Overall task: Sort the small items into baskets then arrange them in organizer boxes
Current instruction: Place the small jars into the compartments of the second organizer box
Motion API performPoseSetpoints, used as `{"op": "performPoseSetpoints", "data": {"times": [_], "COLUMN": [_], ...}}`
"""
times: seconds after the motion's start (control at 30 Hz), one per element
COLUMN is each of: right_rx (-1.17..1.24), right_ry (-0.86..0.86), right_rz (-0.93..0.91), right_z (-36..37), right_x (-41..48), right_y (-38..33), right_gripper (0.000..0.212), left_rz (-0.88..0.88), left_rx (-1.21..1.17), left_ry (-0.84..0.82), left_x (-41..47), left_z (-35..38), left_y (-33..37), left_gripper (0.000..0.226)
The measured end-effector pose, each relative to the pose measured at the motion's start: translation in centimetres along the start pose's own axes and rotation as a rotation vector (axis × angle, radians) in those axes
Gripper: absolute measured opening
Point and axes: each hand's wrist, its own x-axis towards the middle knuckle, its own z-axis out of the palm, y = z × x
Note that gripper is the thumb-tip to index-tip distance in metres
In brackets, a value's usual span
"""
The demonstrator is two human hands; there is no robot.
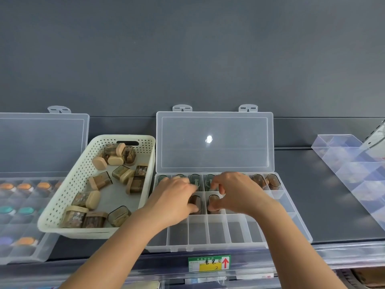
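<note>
A dark grey shelf [333, 205] runs the full width of the view and meets a plain grey back panel [187, 49] that rises behind it. At the right end of the shelf stands a clear acrylic divider unit [352, 170], split into several open cells and set at an angle to the shelf front. A transparent rail [343, 254] covers the shelf's front edge and carries a green, white and yellow label [205, 264] bearing handwritten characters, the digit 2 and a red upward arrow [225, 263].
</note>
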Motion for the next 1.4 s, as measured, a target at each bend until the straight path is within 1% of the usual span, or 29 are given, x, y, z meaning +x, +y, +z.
{"op": "performPoseSetpoints", "data": {"times": [0.1, 0.17, 0.3, 0.4, 0.47, 0.53, 0.6, 0.63, 0.73, 0.83, 0.93, 1.0, 1.07, 1.13, 1.2, 1.27, 1.33, 1.4], "right_rx": [0.01, 0.045, 0.089, 0.04, -0.015, -0.094, -0.15, -0.164, -0.167, -0.131, -0.109, -0.15, -0.232, -0.264, -0.203, -0.056, 0.073, 0.137], "right_ry": [0.086, 0.156, 0.224, 0.228, 0.189, 0.127, 0.065, 0.048, 0.053, 0.052, 0.026, 0.05, 0.055, 0.055, 0.092, 0.133, 0.161, 0.167], "right_rz": [-0.082, -0.15, -0.294, -0.372, -0.398, -0.398, -0.378, -0.375, -0.396, -0.4, -0.37, -0.328, -0.288, -0.275, -0.266, -0.244, -0.221, -0.207], "right_z": [-0.7, -1.1, -1.2, -0.9, -0.4, 0.2, 0.9, 1.3, 2.2, 2.8, 3.2, 3.4, 3.6, 3.5, 3.1, 2.5, 2.0, 1.6], "right_x": [1.2, 2.4, 5.4, 8.2, 10.1, 12.0, 13.7, 14.5, 16.7, 18.3, 19.5, 20.0, 20.2, 20.2, 20.0, 19.7, 19.4, 19.1], "right_y": [-1.7, -3.5, -7.6, -10.3, -11.9, -13.2, -14.3, -14.8, -16.0, -17.1, -17.5, -17.4, -17.2, -17.2, -17.1, -16.9, -16.6, -16.1], "right_gripper": [0.035, 0.031, 0.03, 0.034, 0.036, 0.038, 0.039, 0.038, 0.037, 0.047, 0.052, 0.052, 0.055, 0.049, 0.042, 0.042, 0.045, 0.052], "left_rz": [-0.057, -0.131, -0.306, -0.462, -0.545, -0.582, -0.594, -0.595, -0.564, -0.519, -0.493, -0.534, -0.588, -0.615, -0.613, -0.586, -0.55, -0.516], "left_rx": [-0.077, -0.097, -0.062, -0.01, 0.063, 0.109, 0.127, 0.123, 0.092, 0.068, -0.014, -0.108, -0.182, -0.197, -0.155, -0.09, -0.047, -0.026], "left_ry": [0.096, 0.15, 0.186, 0.201, 0.145, 0.091, 0.085, 0.1, 0.144, 0.162, 0.211, 0.247, 0.275, 0.302, 0.299, 0.243, 0.173, 0.129], "left_x": [-0.3, -0.6, -1.6, -2.4, -2.8, -2.9, -2.8, -2.7, -1.8, -1.1, -0.9, -1.0, -1.1, -1.2, -1.2, -1.2, -1.0, -0.8], "left_z": [-1.3, -2.3, -3.6, -3.8, -3.6, -3.2, -2.8, -2.6, -2.0, -1.4, -1.1, -1.2, -1.4, -1.6, -1.7, -1.6, -1.4, -1.1], "left_y": [-1.4, -3.1, -7.8, -11.5, -13.8, -15.7, -17.2, -17.8, -19.2, -19.8, -20.2, -20.2, -20.2, -20.4, -20.7, -20.9, -20.8, -21.0], "left_gripper": [0.041, 0.039, 0.034, 0.031, 0.031, 0.028, 0.023, 0.024, 0.042, 0.059, 0.061, 0.062, 0.068, 0.076, 0.087, 0.089, 0.082, 0.069]}}
